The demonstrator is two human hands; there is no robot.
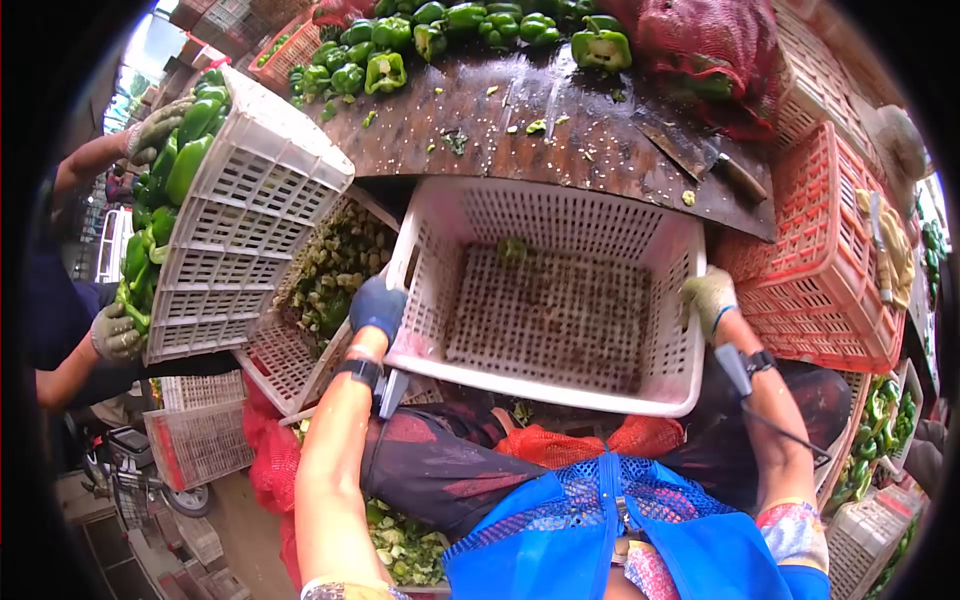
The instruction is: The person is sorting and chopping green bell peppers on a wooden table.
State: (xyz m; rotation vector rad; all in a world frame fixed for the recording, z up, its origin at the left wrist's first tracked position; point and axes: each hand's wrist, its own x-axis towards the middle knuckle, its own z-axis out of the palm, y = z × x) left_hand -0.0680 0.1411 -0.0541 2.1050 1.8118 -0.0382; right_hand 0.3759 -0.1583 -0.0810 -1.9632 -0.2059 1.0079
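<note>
Head view: one white, rectangular, perforated plastic crate (570,212), between the two hands. Left hand (378,306), dark-blue-gloved, clasping its left end; right hand (709,297), pale-gloved, clasping its right end. Crate upright; floor grimy, bearing one small green vegetable piece (512,251). Beyond: brown, wet wooden table (400,135) with glossy green bell peppers (465,18). Right: orange-red perforated plastic crate (800,265).

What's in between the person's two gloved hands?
The head view shows a white crate between the left hand and the right hand, which hold its opposite sides. A small green piece lies inside it.
</note>
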